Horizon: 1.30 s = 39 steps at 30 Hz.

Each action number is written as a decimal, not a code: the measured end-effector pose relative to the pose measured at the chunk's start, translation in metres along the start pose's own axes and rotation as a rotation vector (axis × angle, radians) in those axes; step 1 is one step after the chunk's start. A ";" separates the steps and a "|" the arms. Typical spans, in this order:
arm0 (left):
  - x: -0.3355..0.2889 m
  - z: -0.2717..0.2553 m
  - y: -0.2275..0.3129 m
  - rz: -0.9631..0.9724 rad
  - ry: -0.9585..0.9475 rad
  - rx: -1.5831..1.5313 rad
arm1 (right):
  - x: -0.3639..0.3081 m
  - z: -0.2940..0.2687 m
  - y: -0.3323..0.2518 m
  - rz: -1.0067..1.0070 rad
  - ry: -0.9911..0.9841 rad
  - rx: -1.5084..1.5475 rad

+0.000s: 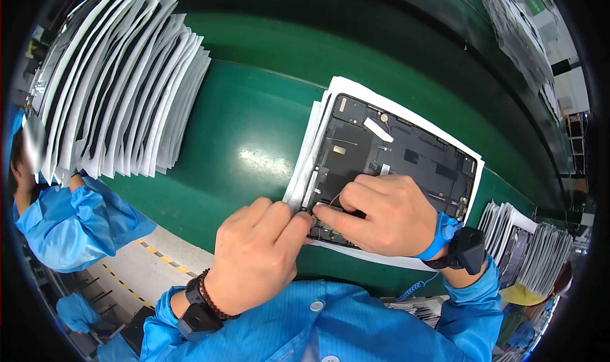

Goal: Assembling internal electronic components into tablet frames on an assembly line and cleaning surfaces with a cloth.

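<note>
Both hands, left hand and right hand, pinch closed at the near edge of a thin, stiff, likely fragile open tablet chassis, best held by its rim.

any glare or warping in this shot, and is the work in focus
Head view: a bright glare patch sits on the green surface; fisheye bends straight edges toward the dark rim; both hands, left hand and right hand, and the open black device look sharp.
</note>
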<state>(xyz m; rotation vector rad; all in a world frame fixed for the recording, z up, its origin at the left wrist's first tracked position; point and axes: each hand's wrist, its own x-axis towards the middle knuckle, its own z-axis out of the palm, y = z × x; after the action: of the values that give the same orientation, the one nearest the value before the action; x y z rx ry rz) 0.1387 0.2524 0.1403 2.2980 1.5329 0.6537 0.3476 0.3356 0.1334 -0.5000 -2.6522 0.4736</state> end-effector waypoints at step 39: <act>-0.005 0.012 0.010 0.188 -0.007 0.212 | 0.014 -0.001 -0.004 0.356 0.064 0.261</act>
<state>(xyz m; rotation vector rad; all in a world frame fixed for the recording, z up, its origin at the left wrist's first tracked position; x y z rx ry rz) 0.1512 0.2442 0.1335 2.6229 1.4565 0.5511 0.3350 0.3381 0.1401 -0.8902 -2.3953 0.8791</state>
